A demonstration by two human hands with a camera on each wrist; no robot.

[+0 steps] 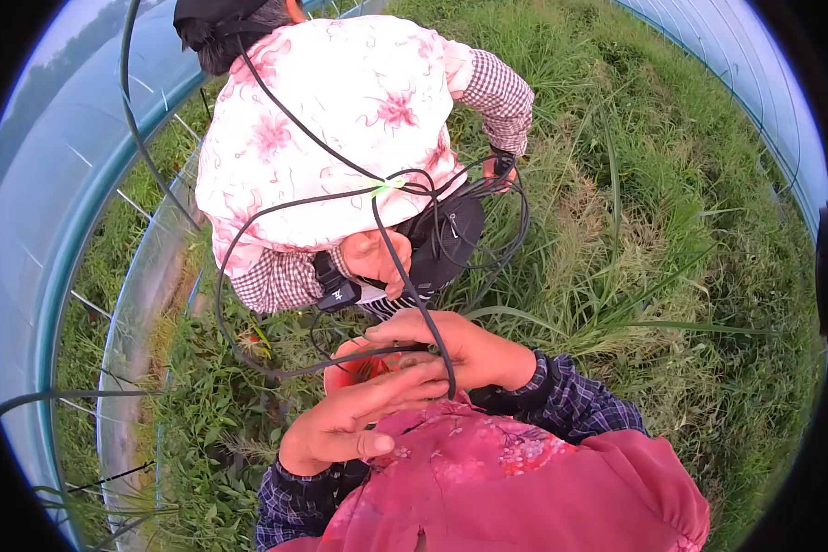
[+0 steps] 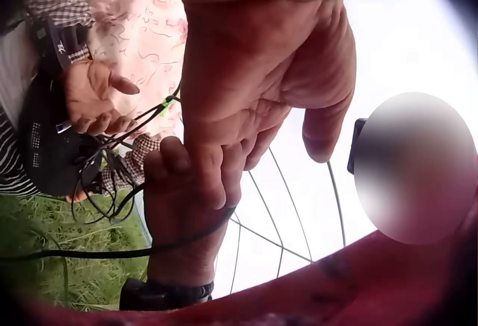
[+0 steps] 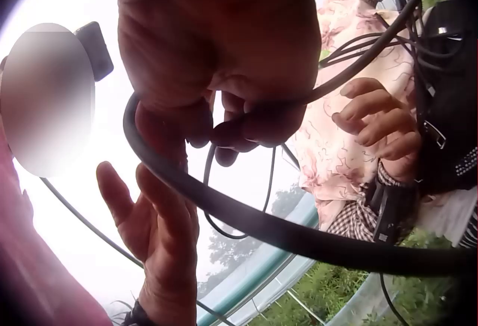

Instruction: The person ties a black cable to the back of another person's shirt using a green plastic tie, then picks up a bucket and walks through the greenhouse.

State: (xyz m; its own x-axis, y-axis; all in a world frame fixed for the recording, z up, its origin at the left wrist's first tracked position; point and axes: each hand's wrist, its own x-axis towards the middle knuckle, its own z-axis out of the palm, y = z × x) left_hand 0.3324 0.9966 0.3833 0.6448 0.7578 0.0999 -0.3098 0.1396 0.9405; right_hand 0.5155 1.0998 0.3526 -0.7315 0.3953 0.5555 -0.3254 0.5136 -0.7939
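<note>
In the head view my left hand [image 1: 354, 419] lies low in front of the pink top, fingers extended and thumb apart, its fingertips by my right hand [image 1: 469, 350]. The right wrist view shows my right hand [image 3: 216, 50] with bent fingers around a black cable [image 3: 299, 247], which loops past the hand. From the left wrist, my left hand [image 2: 261, 64] hangs over the right hand [image 2: 183, 221]; whether it touches the cable [image 2: 89, 253] I cannot tell. A bundle of cable [image 1: 515, 216] hangs at a black bag [image 1: 460, 235] on another person's back.
A person in a floral top [image 1: 340, 120] bends forward just ahead, one hand [image 1: 377, 258] behind the back. A red container [image 1: 342, 375] is partly hidden beside my hands. Tall grass [image 1: 616, 248] covers the ground, and a curved blue frame [image 1: 64, 248] with clear sheeting stands left.
</note>
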